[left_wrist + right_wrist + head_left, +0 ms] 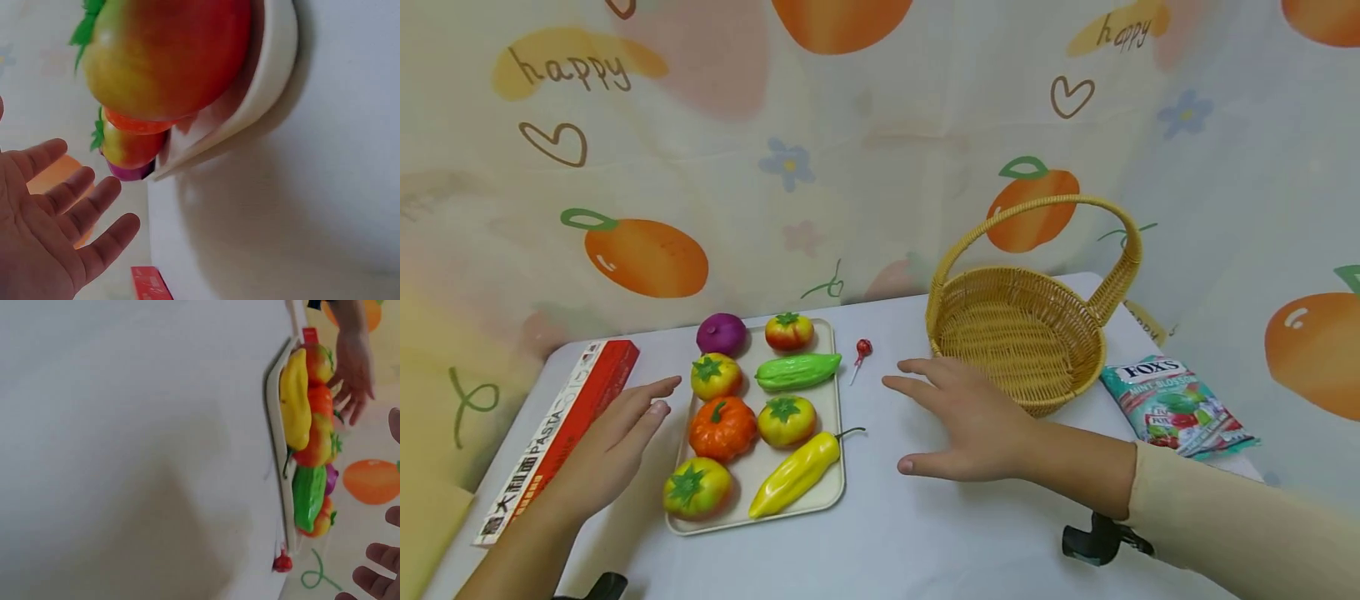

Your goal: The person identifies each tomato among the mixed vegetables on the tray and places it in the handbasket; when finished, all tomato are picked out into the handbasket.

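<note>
My left hand (606, 450) hovers between the red pasta box (568, 433) and the tray, its fingers extended and nothing in them. My right hand (966, 421), fingers spread, hangs over the table just in front of the wicker basket (1022, 392) and holds nothing. Between the hands lies a cream tray (805, 503) with a yellow pepper (796, 475), a green bumpy vegetable (797, 372), an orange pumpkin (722, 428), a purple onion (721, 335) and several red-yellow tomatoes (697, 489). In the left wrist view, the open palm (37, 231) is beside the nearest tomato (165, 59).
A red lollipop (863, 348) lies right of the tray. The basket's tall handle (1037, 202) arches above it. A green candy bag (1176, 407) rests at the table's right edge. Behind the white table (880, 533) hangs a printed cloth (865, 167).
</note>
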Motion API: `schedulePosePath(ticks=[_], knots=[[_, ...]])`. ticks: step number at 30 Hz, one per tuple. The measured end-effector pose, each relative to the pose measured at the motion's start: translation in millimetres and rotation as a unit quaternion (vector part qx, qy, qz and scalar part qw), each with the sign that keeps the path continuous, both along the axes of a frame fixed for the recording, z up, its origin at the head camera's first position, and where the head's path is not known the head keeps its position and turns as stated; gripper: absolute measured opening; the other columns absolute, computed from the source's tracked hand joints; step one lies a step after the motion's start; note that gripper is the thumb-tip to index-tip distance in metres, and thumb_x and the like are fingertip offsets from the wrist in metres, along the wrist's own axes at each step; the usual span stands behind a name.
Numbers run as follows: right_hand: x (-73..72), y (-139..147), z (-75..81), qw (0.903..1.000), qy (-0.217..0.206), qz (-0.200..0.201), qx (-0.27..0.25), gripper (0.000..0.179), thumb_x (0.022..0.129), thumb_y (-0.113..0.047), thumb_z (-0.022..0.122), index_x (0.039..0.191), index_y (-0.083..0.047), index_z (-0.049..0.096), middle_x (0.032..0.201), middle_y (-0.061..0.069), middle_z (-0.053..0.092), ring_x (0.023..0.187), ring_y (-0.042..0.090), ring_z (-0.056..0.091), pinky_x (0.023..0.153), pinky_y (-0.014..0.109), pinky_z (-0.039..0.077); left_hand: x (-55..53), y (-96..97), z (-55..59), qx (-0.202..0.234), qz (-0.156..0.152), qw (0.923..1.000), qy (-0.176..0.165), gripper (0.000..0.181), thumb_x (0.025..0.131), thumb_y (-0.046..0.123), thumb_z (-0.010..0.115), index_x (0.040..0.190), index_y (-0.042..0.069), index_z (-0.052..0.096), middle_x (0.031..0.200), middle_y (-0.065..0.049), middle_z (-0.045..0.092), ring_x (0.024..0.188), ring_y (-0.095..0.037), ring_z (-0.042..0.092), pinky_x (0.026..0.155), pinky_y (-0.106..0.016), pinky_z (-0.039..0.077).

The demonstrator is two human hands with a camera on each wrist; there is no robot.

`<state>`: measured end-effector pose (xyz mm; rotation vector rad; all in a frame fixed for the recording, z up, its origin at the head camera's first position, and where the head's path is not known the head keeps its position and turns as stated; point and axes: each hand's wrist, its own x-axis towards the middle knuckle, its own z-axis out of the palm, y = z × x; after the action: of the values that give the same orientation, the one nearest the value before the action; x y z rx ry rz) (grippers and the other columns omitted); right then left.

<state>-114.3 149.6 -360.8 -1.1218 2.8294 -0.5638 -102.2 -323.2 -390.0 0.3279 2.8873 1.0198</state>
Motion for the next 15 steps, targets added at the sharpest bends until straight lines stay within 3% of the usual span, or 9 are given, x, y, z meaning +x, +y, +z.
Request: schedulePosePath(ticks=[1, 2, 5, 8, 12, 13, 15], knots=[[0.6, -4.3, -1.0, 1.0000, -0.001, 0.002, -0.004, 0.090, 0.089, -0.072, 0.072, 0.164, -0.031, 0.044, 0.162, -0.001, 0.045, 0.146, 0.025, 0.045, 0.115, 0.055, 0.042, 1.0, -1.2, -2.1, 0.005, 0.005, 1.0000, -0.007, 0.054, 0.116, 0.033, 0.041, 0.161, 0.004, 0.042, 0.157, -0.026, 0.045, 0.135, -0.049, 0.048, 0.097, -0.077, 0.047], [1.3, -8.6, -1.9, 0.9999, -0.001, 0.004, -0.011, 0.089, 0.089, -0.071, 0.072, 0.163, -0.031, 0.045, 0.159, -0.002, 0.048, 0.142, 0.023, 0.047, 0.113, 0.053, 0.044, 1.4, -2.8, -4.8, 0.006, 0.010, 0.9999, -0.007, 0.053, 0.117, 0.032, 0.040, 0.161, 0.003, 0.042, 0.156, -0.026, 0.045, 0.132, -0.048, 0.051, 0.096, -0.070, 0.052], [2.6, -19.2, -4.5, 0.9993, -0.007, 0.014, -0.034, 0.087, 0.089, -0.070, 0.073, 0.162, -0.031, 0.046, 0.154, -0.005, 0.050, 0.137, 0.017, 0.048, 0.110, 0.045, 0.046, 1.1, -8.4, -12.9, 0.014, 0.022, 0.9996, -0.008, 0.051, 0.117, 0.029, 0.039, 0.160, 0.003, 0.044, 0.154, -0.026, 0.048, 0.125, -0.045, 0.057, 0.089, -0.043, 0.060], [3.4, -28.5, -5.1, 0.9980, -0.025, 0.022, -0.054, 0.087, 0.090, -0.068, 0.074, 0.163, -0.030, 0.046, 0.152, -0.006, 0.050, 0.138, 0.013, 0.047, 0.110, 0.041, 0.047, 0.0, -15.5, -23.1, 0.029, 0.035, 0.9986, -0.025, 0.050, 0.116, 0.030, 0.042, 0.159, 0.005, 0.046, 0.154, -0.024, 0.051, 0.123, -0.028, 0.062, 0.083, -0.020, 0.053], [4.3, -39.8, -1.3, 0.9951, -0.063, 0.019, -0.074, 0.087, 0.090, -0.065, 0.076, 0.163, -0.031, 0.045, 0.153, -0.007, 0.049, 0.138, 0.012, 0.046, 0.109, 0.039, 0.048, -0.8, -23.5, -34.6, 0.044, 0.056, 0.9957, -0.060, 0.051, 0.114, 0.036, 0.049, 0.157, 0.009, 0.051, 0.154, -0.021, 0.055, 0.115, 0.004, 0.055, 0.083, -0.016, 0.051], [4.2, -42.8, -0.1, 0.9939, -0.075, 0.018, -0.079, 0.087, 0.090, -0.064, 0.077, 0.163, -0.031, 0.045, 0.153, -0.007, 0.049, 0.138, 0.011, 0.046, 0.108, 0.039, 0.049, -1.2, -24.8, -36.5, 0.044, 0.060, 0.9950, -0.066, 0.051, 0.114, 0.037, 0.052, 0.157, 0.010, 0.052, 0.154, -0.020, 0.055, 0.114, 0.006, 0.054, 0.084, -0.017, 0.051], [3.8, -49.1, 2.6, 0.9919, -0.095, 0.017, -0.083, 0.087, 0.089, -0.063, 0.078, 0.163, -0.032, 0.045, 0.153, -0.008, 0.049, 0.138, 0.012, 0.046, 0.109, 0.040, 0.049, -2.7, -26.1, -39.7, 0.041, 0.063, 0.9941, -0.078, 0.051, 0.112, 0.039, 0.056, 0.156, 0.012, 0.054, 0.153, -0.019, 0.057, 0.119, -0.002, 0.055, 0.083, -0.019, 0.052]])
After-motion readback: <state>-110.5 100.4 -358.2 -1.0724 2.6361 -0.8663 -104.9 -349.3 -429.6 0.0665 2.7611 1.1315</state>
